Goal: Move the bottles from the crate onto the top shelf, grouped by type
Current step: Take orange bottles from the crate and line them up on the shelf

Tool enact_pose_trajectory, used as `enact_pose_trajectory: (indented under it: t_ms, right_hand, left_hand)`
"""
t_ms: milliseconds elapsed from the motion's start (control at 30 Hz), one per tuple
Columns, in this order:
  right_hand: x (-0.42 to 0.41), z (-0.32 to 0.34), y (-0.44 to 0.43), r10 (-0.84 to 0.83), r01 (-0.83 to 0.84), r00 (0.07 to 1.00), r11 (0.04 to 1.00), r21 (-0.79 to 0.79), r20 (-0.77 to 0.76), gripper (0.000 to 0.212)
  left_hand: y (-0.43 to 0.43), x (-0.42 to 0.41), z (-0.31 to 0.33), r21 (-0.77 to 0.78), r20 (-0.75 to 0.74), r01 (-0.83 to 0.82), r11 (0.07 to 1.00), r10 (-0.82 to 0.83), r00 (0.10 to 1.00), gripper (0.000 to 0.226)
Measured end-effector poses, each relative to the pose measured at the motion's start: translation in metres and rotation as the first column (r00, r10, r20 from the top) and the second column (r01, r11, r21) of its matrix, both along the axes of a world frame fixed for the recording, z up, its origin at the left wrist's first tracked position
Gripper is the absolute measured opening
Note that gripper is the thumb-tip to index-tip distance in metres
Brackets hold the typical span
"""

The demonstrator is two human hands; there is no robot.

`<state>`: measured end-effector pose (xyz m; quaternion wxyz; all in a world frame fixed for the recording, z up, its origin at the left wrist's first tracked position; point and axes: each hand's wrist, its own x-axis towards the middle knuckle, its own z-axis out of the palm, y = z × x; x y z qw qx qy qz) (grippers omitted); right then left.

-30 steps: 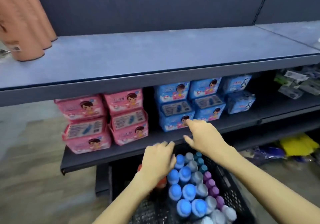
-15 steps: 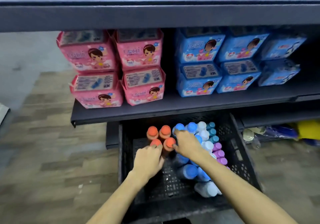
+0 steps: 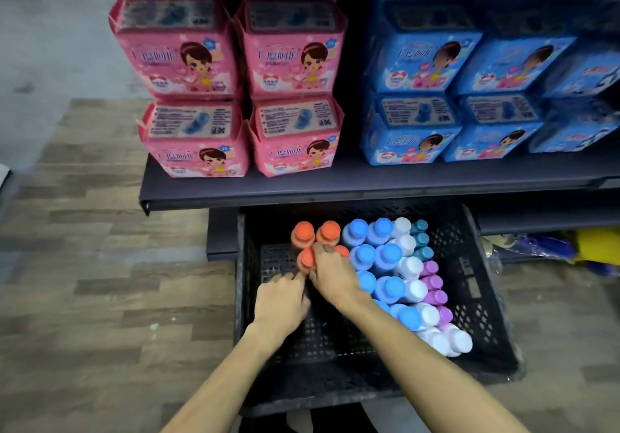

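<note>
Now: right hand (image 3: 335, 278) fingers (image 3: 323, 250) curled onto orange-capped bottles (image 3: 303, 234) in crate (image 3: 484, 301); left hand (image 3: 281, 301) beside (grip unclear).

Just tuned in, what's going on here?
A person is reaching into the crate with both hands. The right hand is on the front orange bottles, and the left hand is just below them. Whether either has a grip is unclear. The other bottles sit untouched alongside.
</note>
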<state>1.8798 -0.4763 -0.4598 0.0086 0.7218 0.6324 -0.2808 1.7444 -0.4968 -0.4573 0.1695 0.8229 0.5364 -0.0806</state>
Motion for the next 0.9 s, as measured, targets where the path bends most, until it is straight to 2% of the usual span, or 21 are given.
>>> enact_pose_trajectory:
  t_ms: [233,467,600,733,900]
  right_hand:
    - [-0.006,-0.019,0.003,-0.077,0.065,0.988,0.994,-0.089,-0.131,0.067]
    - [-0.004,-0.026,0.010,-0.126,0.116,0.976,0.991,-0.068,-0.177,0.048]
    - [-0.003,-0.034,0.011,-0.120,0.109,0.978,0.991,-0.076,-0.173,0.051]
    - [-0.008,-0.041,0.012,-0.195,0.176,0.960,0.978,-0.111,-0.202,0.050]
    - [-0.016,-0.048,0.011,-0.233,0.213,0.958,0.968,-0.133,-0.165,0.049]
  left_hand:
    - [0.001,-0.011,-0.003,-0.044,0.061,-0.004,0.999,0.007,0.998,0.027]
    - [-0.003,-0.014,-0.011,-0.049,0.071,0.016,0.999,-0.013,0.997,0.027]
    - [-0.009,-0.015,-0.019,-0.080,0.054,0.022,0.997,-0.017,0.998,0.030]
    - [-0.013,-0.014,-0.025,-0.119,0.046,0.039,0.992,-0.034,0.998,0.028]
    - [-0.017,-0.013,-0.029,-0.158,0.032,0.052,0.986,-0.047,0.998,0.027]
